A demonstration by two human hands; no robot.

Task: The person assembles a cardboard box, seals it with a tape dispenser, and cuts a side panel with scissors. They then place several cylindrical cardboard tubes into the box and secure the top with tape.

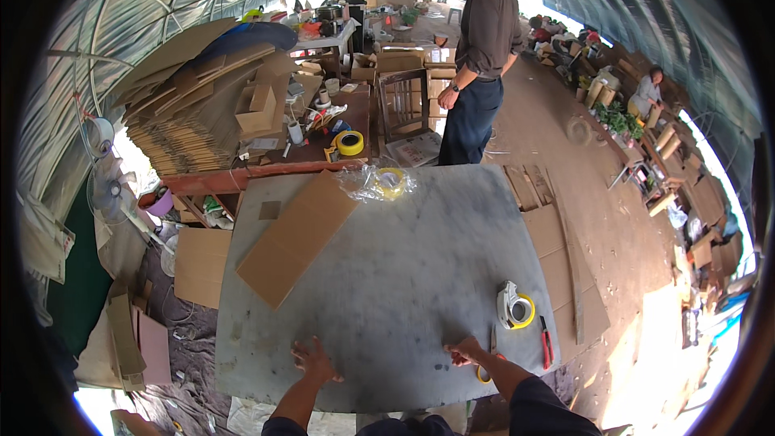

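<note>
My left hand (315, 363) rests on the grey tabletop (412, 278) near its front edge, fingers spread and holding nothing. To its right, my right hand (464, 352) is low over the same surface, index finger extended leftward and the other fingers partly curled. It appears to hold nothing. A pair of scissors (493, 339) lies beside that hand, partly hidden under the forearm. Farther right are a white tape dispenser (506, 306) with yellow-edged tape and a red-handled cutting tool (547, 348). A flat cardboard sheet (296, 242) lies diagonally at the left.
Clear plastic film (357, 183) and a yellow tape roll (390, 181) sit at the far edge. Beyond stand a wooden chair (404, 103), a person (487, 30) and stacked cardboard (181, 139). A fan (109, 191) is left; another person (646, 94) sits far right.
</note>
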